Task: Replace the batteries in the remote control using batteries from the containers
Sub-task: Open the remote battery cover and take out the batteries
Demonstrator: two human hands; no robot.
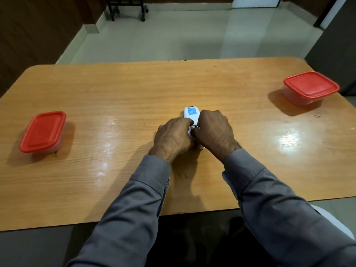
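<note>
The left hand [173, 137] and the right hand [213, 132] were both curled tightly around the near end of the white remote [191, 114], which lay at the middle of the table [125, 89] with its blue-labelled back facing up; fingers hid the battery bay, so whether the cover was off could not be told. The container [43, 132] at nine o'clock and the container [311, 87] at two o'clock sat well apart from the hands, red lids shut. Judged from this, the work stood at its opening step: fetching fresh batteries, fitting them and closing up all remained.
</note>
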